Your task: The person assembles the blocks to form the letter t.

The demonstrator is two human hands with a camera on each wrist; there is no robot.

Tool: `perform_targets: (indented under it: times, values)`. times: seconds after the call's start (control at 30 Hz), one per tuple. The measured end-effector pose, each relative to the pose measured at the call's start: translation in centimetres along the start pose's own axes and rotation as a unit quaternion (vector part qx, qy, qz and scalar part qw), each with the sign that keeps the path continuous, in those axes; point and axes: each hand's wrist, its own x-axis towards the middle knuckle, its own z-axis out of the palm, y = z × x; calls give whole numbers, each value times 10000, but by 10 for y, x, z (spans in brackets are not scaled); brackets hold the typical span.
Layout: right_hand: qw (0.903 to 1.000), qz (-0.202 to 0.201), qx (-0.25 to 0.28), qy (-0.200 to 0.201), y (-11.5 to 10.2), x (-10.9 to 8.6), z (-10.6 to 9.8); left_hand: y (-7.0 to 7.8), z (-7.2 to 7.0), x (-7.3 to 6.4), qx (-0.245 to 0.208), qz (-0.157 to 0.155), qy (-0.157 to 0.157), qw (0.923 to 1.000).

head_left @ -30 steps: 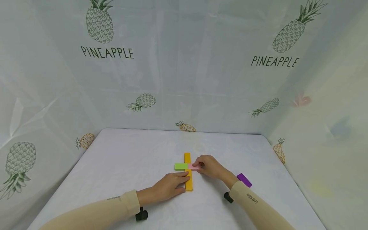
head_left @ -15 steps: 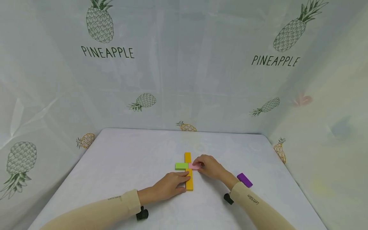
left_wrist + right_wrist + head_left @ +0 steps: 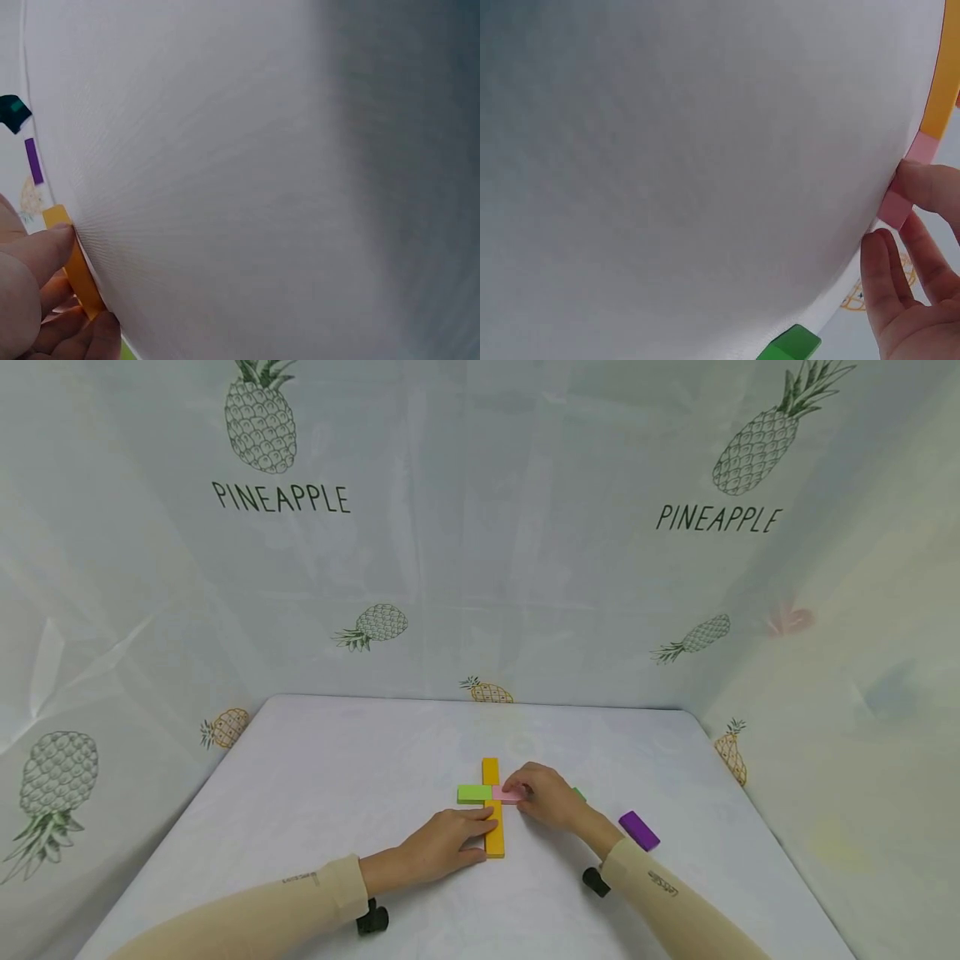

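Observation:
Four-armed cross of flat blocks lies on the white table. My left hand [image 3: 441,845] holds the near yellow block [image 3: 495,843], its thumb by the near end and fingers over the far part; the left wrist view shows this yellow block [image 3: 84,283] between thumb and fingers. With thumb and fingertips my right hand [image 3: 551,795] pinches the pink block [image 3: 924,147], which forms the right arm of the cross. A light green block [image 3: 474,793] meets the pink one end to end. Beyond them stands out another yellow block [image 3: 490,770]. My right fingers partly cover the pink block.
A purple block [image 3: 639,831] lies to the right, beside my right forearm. Just behind the right hand peeks a green block [image 3: 579,794], seen larger in the right wrist view. Pineapple-print sheeting [image 3: 480,552] surrounds the white table [image 3: 360,760] at the back and sides.
Both hands stay almost still on their blocks. A bit of the green block now shows past the right hand, where it was hidden before.

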Motion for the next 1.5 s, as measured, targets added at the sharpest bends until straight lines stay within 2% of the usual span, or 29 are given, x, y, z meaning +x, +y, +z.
perform_targets:
  times: [0.23, 0.5, 0.67, 1.0, 1.17, 1.27, 1.5]
  values:
    - [10000, 68, -19, -52, -4, -5, -5, -2, 2, 1, -16, -43, -55, 10000]
    - [9996, 242, -158, 51, -7, -22, -25, -4, 2, 2, -26, -53, -82, 9999]
    - [9987, 320, -357, 159, 2, -39, -38, -3, 1, 2, 3, -106, -118, 9999]
    - [9951, 417, -517, 737, 25, -72, -55, 0, 0, 1, 24, -128, -108, 9999]
    - [9951, 550, -404, 719, 32, -80, -59, -2, 0, 0, 39, -175, -113, 9998]
    - [9971, 408, -318, 550, 38, -81, -61, -2, 1, -1, 40, -169, -101, 9998]
    - [9994, -223, -207, 153, 56, -79, -65, -1, 1, -1, -16, -142, -108, 9998]
